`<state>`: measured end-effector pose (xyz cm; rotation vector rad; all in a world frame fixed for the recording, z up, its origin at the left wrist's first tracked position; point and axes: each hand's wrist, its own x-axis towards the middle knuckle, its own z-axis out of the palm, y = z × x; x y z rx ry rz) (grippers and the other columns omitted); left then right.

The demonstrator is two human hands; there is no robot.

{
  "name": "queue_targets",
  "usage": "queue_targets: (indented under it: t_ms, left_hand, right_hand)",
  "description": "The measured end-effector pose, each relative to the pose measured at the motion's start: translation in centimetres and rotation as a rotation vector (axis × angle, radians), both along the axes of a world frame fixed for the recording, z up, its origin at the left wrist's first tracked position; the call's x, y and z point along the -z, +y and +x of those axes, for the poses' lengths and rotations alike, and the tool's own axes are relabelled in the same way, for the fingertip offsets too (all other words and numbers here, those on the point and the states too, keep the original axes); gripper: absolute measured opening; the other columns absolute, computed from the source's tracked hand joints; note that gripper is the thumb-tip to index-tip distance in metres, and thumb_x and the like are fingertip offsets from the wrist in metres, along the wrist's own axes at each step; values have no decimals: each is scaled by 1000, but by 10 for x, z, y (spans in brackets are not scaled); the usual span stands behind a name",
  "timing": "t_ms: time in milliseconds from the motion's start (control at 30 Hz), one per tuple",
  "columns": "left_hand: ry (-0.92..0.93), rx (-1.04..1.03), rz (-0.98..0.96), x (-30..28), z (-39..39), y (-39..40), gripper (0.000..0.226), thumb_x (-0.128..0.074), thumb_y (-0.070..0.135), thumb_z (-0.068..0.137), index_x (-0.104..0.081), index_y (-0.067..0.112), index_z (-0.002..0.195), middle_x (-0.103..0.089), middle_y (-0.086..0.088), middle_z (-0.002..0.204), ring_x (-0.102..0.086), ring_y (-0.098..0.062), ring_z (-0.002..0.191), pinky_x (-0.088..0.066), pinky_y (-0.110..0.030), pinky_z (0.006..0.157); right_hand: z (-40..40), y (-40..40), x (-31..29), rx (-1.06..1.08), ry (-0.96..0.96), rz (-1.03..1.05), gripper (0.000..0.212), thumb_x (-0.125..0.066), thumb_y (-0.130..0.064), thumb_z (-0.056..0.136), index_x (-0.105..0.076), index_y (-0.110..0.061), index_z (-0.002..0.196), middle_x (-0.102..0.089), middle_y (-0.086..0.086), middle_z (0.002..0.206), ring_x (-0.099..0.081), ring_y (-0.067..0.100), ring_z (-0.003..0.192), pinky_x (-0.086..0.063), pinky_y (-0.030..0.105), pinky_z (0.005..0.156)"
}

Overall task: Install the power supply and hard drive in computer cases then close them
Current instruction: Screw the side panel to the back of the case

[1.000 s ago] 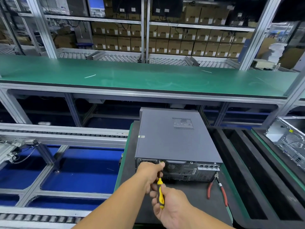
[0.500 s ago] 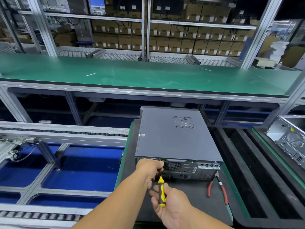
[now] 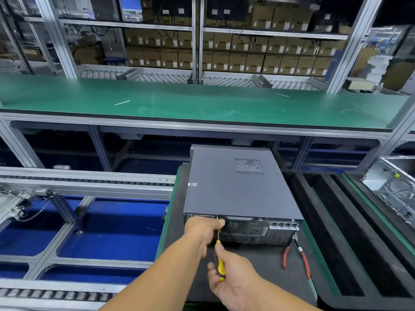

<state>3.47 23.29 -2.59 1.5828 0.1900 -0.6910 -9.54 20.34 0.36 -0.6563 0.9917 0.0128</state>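
Observation:
A closed dark grey computer case (image 3: 233,187) lies flat on a black mat (image 3: 258,265), its rear panel facing me. My right hand (image 3: 233,279) grips a yellow-and-black screwdriver (image 3: 220,263) whose shaft points up at the top left of the rear panel. My left hand (image 3: 203,232) is curled against the rear panel beside the shaft's tip, fingers around the shaft near the screw spot. The tip itself is hidden by my fingers.
Red-handled pliers (image 3: 296,254) lie on the mat right of my hands. An open silver case (image 3: 393,187) stands at the far right, beyond black foam trays (image 3: 350,232). A roller conveyor (image 3: 85,178) runs on the left, a green bench (image 3: 202,104) behind.
The hands stay at the same spot on the rear panel. The right hand has shifted slightly on the screwdriver handle, as in turning it. The case has not moved.

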Motion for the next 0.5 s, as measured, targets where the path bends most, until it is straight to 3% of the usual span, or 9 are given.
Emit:
queue_targets:
  t_ms: [133,267,367,500]
  left_hand:
    - [17,70,-25,-4,-2,3,17,-85,20,81,-73,10,75,-69,1,62,-51,-14,54,-40,-27,56]
    - [59,128,-35,-12,-2,8,15,-71,18,92,-78,5,92,-71,0,68,-48,-10,50,-37,-26,52]
    - [66,144,-34,-15,-3,12,16,-68,15,92,-79,4,97,-73,-1,73,-50,-11,55,-37,-26,53]
    - [45,134,-22,-18,-4,10,12,-67,11,92,-78,6,93,-74,-3,72,-49,-9,52,-38,-23,48]
  right_hand:
    - [0,1,-1,27,-23,26,20,-64,-14,101,-64,4,109,-66,17,67,-51,17,45,-45,21,41]
    - [1,0,-1,77,-91,212,38,-49,-29,109,-64,6,114,-73,22,83,-55,18,46,-49,24,41]
    - [1,0,-1,42,-72,159,47,-42,-35,111,-66,5,112,-73,22,84,-53,18,46,-47,24,40]
    - [2,0,-5,-23,-41,36,32,-59,-31,105,-68,-1,109,-61,14,67,-44,15,47,-38,22,42]
